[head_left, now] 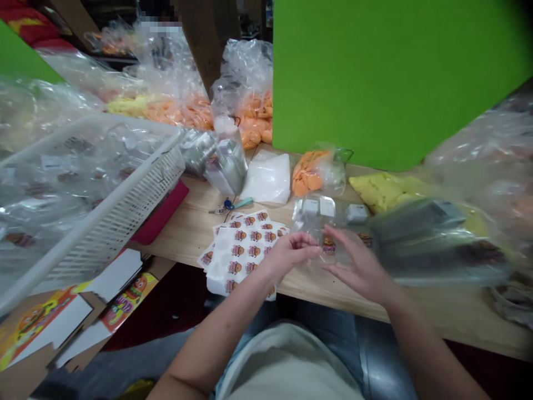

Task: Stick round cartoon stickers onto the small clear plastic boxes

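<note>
In the head view my left hand (293,251) has its thumb and fingertips pinched at the edge of a see-through plastic package (307,222). This package has a burger-character sticker (328,245) and a white label (327,206). My right hand (360,264) is at its right side, thumb and fingers apart. Whether the right fingertips touch the plastic I cannot tell. Another labelled package (357,213) lies just behind the right hand. Close to my left forearm are sheets of burger stickers (245,251), partly covered by that arm.
A white basket (137,205) of clear packages stands left, over a red tray (164,214). Keys (227,205), a white plastic stack (266,178) and a bag of orange pieces (310,175) lie behind. Stacked clear packages (437,244) are right, before a green panel (395,78).
</note>
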Demonstrator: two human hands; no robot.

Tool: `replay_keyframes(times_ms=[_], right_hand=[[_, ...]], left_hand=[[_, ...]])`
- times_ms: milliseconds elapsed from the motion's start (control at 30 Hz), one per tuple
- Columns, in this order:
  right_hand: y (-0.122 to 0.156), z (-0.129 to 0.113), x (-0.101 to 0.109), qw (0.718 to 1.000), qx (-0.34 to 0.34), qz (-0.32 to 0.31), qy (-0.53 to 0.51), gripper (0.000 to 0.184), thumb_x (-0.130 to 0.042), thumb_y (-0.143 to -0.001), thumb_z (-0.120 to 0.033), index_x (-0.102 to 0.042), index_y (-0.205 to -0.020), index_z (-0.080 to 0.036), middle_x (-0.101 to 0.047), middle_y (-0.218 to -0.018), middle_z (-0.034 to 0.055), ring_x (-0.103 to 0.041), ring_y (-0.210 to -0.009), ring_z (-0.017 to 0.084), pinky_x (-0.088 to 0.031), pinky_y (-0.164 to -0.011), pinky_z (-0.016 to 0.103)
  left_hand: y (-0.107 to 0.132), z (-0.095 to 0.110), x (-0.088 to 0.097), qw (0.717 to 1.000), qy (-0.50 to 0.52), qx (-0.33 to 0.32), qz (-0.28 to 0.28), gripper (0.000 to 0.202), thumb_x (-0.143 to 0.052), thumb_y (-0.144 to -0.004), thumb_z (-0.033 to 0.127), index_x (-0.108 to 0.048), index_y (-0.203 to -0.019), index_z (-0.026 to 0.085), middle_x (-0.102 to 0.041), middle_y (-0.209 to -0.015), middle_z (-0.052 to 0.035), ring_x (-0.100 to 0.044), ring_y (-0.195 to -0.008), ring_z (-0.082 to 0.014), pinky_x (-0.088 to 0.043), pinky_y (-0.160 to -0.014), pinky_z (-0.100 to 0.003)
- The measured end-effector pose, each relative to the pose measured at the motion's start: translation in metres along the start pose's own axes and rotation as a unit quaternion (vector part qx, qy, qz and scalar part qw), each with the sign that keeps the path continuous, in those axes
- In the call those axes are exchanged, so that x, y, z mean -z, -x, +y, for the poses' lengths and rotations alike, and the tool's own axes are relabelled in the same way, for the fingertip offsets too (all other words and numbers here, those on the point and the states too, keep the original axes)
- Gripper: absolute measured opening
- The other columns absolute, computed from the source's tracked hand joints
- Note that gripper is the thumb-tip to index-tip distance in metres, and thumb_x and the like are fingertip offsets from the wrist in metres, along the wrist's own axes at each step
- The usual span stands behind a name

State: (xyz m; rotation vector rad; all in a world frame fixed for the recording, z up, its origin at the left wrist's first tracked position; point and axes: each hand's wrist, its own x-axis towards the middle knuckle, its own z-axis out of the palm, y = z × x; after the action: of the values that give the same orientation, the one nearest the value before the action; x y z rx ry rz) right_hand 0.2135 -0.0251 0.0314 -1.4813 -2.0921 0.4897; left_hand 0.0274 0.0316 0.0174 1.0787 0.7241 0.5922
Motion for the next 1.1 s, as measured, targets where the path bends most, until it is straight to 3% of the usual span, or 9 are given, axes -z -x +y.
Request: replay_keyframes(times_ms=[67,167,333,433,533,667,767,900,1100], right_hand=[[0.013,0.013,0.015,0.999,-0.012,0.006,0.049,0.063,-0.059,-0.078,-0.038,-0.032,-0.135,-0.027,-0.047,-0.129,0.0091,-0.043,-0.120,0.026,-0.037,-0.099,0.045],[0.031,0.051,0.033,0.992,-0.051,0.012,0.114,0.060,-0.054,-0.080,-0.037,-0.032,-0.135,-0.024,-0.045,-0.131,0.0109,-0.044,-0.120,0.027,-0.037,-0.100,0.047],[0.042,0.099,0.043,0.984,-0.052,-0.047,0.161,0.055,-0.047,-0.082,-0.029,-0.034,-0.135,-0.019,-0.039,-0.137,0.0140,-0.040,-0.124,0.029,-0.039,-0.098,0.050],[0.025,0.066,0.020,0.978,-0.030,0.053,0.201,0.055,-0.051,-0.079,-0.029,-0.039,-0.131,-0.015,-0.040,-0.135,0.0179,-0.036,-0.125,0.034,-0.037,-0.098,0.054],[-0.003,-0.008,-0.045,0.984,0.011,0.119,0.134,0.047,-0.045,-0.084,-0.025,-0.041,-0.129,-0.014,-0.052,-0.124,0.0165,-0.046,-0.119,0.026,-0.040,-0.098,0.045],[-0.030,-0.086,-0.160,0.992,0.096,-0.063,0.051,0.061,-0.059,-0.076,-0.035,-0.040,-0.131,-0.013,-0.037,-0.138,0.0175,-0.031,-0.129,0.032,-0.035,-0.101,0.051],[-0.036,-0.086,-0.204,0.985,0.126,-0.100,0.054,0.046,-0.051,-0.083,-0.022,-0.045,-0.129,-0.020,-0.037,-0.140,0.0119,-0.028,-0.131,0.030,-0.029,-0.102,0.054],[-0.038,-0.052,-0.190,0.973,0.205,-0.104,0.034,0.045,-0.042,-0.087,-0.016,-0.042,-0.131,-0.026,-0.039,-0.139,0.0059,-0.025,-0.133,0.023,-0.029,-0.104,0.049],[-0.037,-0.039,-0.155,0.958,0.259,-0.111,0.055,0.046,-0.047,-0.084,-0.013,-0.046,-0.128,-0.027,-0.039,-0.139,0.0089,-0.027,-0.132,0.026,-0.031,-0.102,0.051]], left_hand=[[-0.003,-0.003,-0.007,0.990,-0.132,-0.051,0.015,0.028,-0.060,-0.076,0.041,-0.061,-0.083,0.015,-0.055,-0.069,0.0006,-0.049,-0.062,-0.0083,-0.040,-0.059,-0.021],[0.001,-0.010,0.007,0.934,-0.305,-0.137,0.127,0.025,-0.055,-0.080,0.039,-0.061,-0.093,0.019,-0.058,-0.086,-0.0030,-0.053,-0.079,-0.0132,-0.044,-0.068,-0.025],[0.047,-0.032,0.086,0.808,-0.451,-0.129,0.356,0.022,-0.052,-0.081,0.032,-0.059,-0.097,0.020,-0.057,-0.101,-0.0069,-0.052,-0.098,-0.0196,-0.047,-0.076,-0.031],[0.088,-0.049,0.129,0.746,-0.481,-0.063,0.456,0.024,-0.052,-0.079,0.032,-0.060,-0.097,0.018,-0.057,-0.096,-0.0079,-0.054,-0.092,-0.0212,-0.047,-0.075,-0.033],[0.117,-0.063,0.148,0.715,-0.459,-0.024,0.527,0.025,-0.053,-0.077,0.035,-0.060,-0.093,0.016,-0.057,-0.090,-0.0074,-0.057,-0.079,-0.0196,-0.047,-0.073,-0.034],[0.127,-0.070,0.156,0.723,-0.428,-0.019,0.543,0.027,-0.051,-0.079,0.037,-0.058,-0.094,0.016,-0.059,-0.090,-0.0071,-0.057,-0.074,-0.0172,-0.047,-0.071,-0.031],[0.124,-0.065,0.162,0.735,-0.424,-0.023,0.529,0.031,-0.048,-0.081,0.040,-0.056,-0.099,0.016,-0.060,-0.091,-0.0070,-0.057,-0.074,-0.0163,-0.046,-0.071,-0.030],[0.110,-0.045,0.181,0.769,-0.449,-0.005,0.455,0.040,-0.050,-0.079,0.047,-0.057,-0.101,0.014,-0.061,-0.096,-0.0092,-0.058,-0.079,-0.0181,-0.045,-0.074,-0.030],[0.087,-0.012,0.201,0.931,-0.289,0.141,0.171,0.052,-0.067,-0.061,0.052,-0.061,-0.096,0.013,-0.064,-0.083,-0.0057,-0.058,-0.070,-0.0174,-0.045,-0.061,-0.026]])
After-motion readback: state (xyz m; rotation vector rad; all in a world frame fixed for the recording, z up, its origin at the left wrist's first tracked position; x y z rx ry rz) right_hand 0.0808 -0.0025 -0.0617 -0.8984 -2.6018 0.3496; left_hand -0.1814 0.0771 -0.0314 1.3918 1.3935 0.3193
